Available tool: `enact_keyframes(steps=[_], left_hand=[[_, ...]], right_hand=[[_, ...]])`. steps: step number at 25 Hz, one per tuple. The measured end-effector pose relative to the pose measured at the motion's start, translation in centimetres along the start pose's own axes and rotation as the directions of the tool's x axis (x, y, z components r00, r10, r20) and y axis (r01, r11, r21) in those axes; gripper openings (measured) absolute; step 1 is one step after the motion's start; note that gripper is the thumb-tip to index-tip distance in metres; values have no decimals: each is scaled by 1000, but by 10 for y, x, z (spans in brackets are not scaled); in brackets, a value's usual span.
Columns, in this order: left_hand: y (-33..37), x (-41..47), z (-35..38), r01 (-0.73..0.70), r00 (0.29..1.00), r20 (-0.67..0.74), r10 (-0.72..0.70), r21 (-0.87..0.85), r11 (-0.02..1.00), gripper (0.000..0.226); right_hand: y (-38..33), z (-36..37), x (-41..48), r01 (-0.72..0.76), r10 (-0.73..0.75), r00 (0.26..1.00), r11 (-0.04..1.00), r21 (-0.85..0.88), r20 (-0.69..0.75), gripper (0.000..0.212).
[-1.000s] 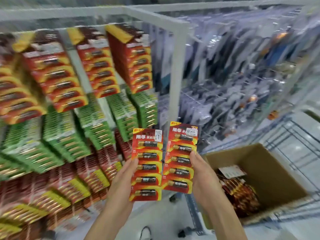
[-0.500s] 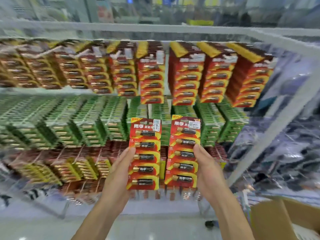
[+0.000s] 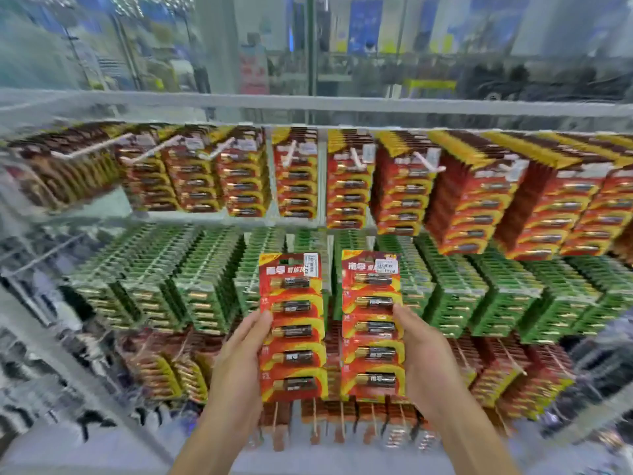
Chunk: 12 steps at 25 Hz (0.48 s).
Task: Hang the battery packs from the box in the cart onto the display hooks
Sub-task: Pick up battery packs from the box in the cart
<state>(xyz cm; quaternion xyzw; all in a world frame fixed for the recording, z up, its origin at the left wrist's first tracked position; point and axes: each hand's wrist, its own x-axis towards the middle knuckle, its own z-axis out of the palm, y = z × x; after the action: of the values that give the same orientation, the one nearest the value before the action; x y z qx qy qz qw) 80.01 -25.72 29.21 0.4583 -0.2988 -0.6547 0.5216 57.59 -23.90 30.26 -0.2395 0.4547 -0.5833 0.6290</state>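
Observation:
I hold two red-and-yellow battery packs upright in front of the display. My left hand (image 3: 239, 365) grips the left battery pack (image 3: 293, 327) by its left edge. My right hand (image 3: 423, 358) grips the right battery pack (image 3: 371, 323) by its right edge. Both packs sit side by side, level with the green row. White display hooks (image 3: 426, 162) stick out of the red packs (image 3: 346, 186) in the top row, above my hands. The box and the cart are out of view.
Below the top red row hangs a row of green battery packs (image 3: 455, 296), then a lower row of red and yellow packs (image 3: 496, 375). A white shelf frame (image 3: 308, 104) runs across above. The store background is blurred.
The view has swung left and upward from the cart's box to face the battery display squarely. Both hands keep the same hold on the two packs, now raised before the green row.

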Motion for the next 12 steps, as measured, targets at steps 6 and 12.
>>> enact_keyframes(steps=[6, 12], left_hand=[[46, 19, -53, -36, 998, 42, 36, -14, 999, 37], [81, 27, -60, -138, 990, -4, 138, 27, 990, 35]], right_hand=[[21, 68, 9, -14, 13, 999, 999, -30, -33, 32], [15, 92, 25, 62, -65, 997, 994, -85, -30, 25]])
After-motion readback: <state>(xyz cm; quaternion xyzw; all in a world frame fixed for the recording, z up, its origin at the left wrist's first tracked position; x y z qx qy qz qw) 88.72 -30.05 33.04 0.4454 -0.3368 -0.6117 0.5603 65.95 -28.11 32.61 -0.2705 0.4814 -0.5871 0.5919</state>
